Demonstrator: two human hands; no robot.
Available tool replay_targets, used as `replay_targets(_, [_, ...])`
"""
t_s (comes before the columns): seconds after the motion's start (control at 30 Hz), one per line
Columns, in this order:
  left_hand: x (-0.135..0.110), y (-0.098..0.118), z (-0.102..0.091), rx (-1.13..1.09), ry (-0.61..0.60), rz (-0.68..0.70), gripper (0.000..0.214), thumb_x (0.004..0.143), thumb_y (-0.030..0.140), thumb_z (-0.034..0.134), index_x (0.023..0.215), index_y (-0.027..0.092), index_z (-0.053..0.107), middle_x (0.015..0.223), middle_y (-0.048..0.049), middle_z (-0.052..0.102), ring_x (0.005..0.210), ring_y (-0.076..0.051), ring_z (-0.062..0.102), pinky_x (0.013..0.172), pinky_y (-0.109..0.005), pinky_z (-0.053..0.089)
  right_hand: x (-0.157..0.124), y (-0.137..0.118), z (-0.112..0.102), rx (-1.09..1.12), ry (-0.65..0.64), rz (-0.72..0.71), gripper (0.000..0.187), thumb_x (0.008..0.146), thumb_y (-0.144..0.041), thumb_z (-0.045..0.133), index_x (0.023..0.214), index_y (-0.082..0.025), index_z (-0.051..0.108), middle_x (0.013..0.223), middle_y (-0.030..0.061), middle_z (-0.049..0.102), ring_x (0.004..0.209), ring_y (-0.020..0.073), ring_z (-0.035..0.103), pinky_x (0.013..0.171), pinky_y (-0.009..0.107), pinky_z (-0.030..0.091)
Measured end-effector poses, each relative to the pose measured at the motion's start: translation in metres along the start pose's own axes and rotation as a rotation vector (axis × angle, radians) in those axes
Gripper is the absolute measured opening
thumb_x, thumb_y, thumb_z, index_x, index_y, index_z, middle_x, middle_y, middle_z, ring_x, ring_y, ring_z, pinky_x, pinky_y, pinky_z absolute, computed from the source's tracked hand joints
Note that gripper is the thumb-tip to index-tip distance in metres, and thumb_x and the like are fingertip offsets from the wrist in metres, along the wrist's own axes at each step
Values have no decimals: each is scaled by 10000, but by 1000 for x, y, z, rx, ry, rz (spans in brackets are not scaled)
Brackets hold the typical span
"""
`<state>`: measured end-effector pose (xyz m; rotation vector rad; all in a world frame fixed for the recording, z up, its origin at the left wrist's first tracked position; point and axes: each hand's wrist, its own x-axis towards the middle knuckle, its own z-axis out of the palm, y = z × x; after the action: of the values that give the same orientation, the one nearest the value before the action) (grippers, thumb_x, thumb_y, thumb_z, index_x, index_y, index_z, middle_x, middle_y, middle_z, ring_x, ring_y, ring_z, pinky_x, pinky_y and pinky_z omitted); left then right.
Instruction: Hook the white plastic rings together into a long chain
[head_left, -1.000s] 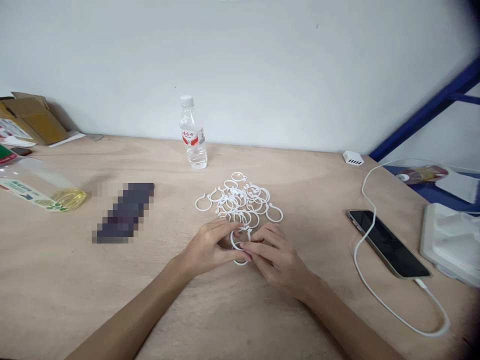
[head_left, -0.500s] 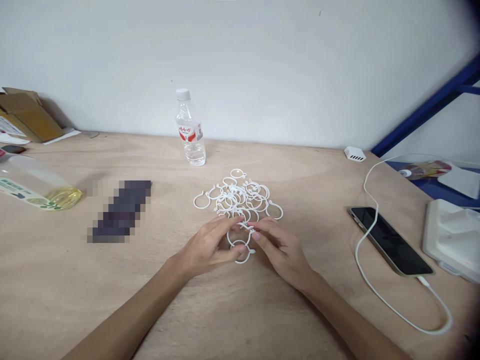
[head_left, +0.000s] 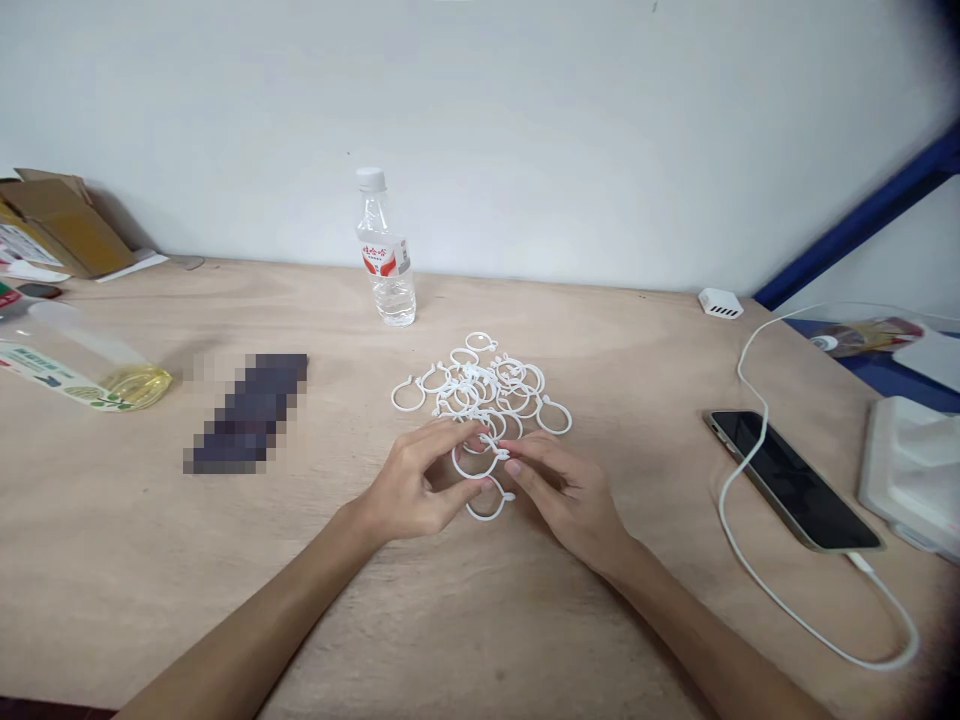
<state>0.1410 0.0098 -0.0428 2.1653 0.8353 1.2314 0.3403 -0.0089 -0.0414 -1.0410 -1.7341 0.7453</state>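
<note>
Between my hands is a white plastic ring (head_left: 475, 476) with a small clasp-like end. My left hand (head_left: 416, 480) grips its left side, thumb below and fingers above. The thumb and fingertips of my right hand (head_left: 574, 495) pinch the ring near its clasp end; the exact contact is partly hidden. A second white ring (head_left: 487, 518) shows just below, close to my left thumb; I cannot tell whether it is linked to the first. Just beyond my fingers lies a loose pile of several similar white rings (head_left: 480, 385) on the wooden table (head_left: 420, 640).
A water bottle (head_left: 390, 260) stands behind the pile. To the left are a pixelated dark object (head_left: 251, 415), a bottle of yellow liquid lying down (head_left: 112, 380) and a cardboard box (head_left: 67, 220). A phone (head_left: 795, 480) with a white cable (head_left: 727, 540) and a white tray (head_left: 911, 470) are right.
The held ring has tilted and turned slightly between my fingers, both hands still on it. The whole view has shifted a little; the pile looks the same.
</note>
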Motion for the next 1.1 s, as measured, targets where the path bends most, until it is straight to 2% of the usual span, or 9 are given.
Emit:
replay_targets(0.27, [-1,-1,1,-13,-30,-17,426,779,248,702,1186,172,602,991,-114,723,870,-223,681,779,-368,545,-1,2,1,19,5,-7,179,844,-237,656,983,-275,762,882,47,761,822,203,691,738,352,586])
replay_targets(0.63, [1,4,-1,-11,-94,-93,299,791,253,678,1072,158,643,874,-77,711,765,-186,639,716,-328,515,-2,4,0,12,0,-11,169,841,-217,661,954,-283,768,867,29,765,806,187,694,721,321,584])
replay_targets(0.8, [3,4,-3,-21,-106,-92,336,774,279,706,1085,161,653,909,-81,720,816,-199,656,759,-328,515,-2,1,-1,-19,-16,-4,161,856,-207,636,938,-264,762,856,31,764,799,189,686,730,331,565])
replay_targets(0.93, [9,5,-15,26,-167,-122,501,687,415,786,1105,171,658,891,-57,702,812,-194,636,766,-325,504,-1,-2,-2,-40,-2,-73,130,856,-182,613,884,-229,731,786,33,735,749,185,653,744,356,523])
replay_targets(1.0, [10,3,-19,78,-145,-151,423,769,420,715,1107,172,658,873,-46,686,788,-175,621,753,-314,495,-1,-4,-2,-42,-13,-149,119,846,-153,602,856,-212,704,732,26,704,698,177,622,719,362,492])
replay_targets(1.1, [9,-2,-18,192,-154,-149,227,897,280,559,1057,167,675,837,-46,671,755,-151,602,722,-293,482,-1,-6,-3,-93,-84,-266,136,823,-115,583,788,-199,683,681,19,654,654,166,569,697,370,445])
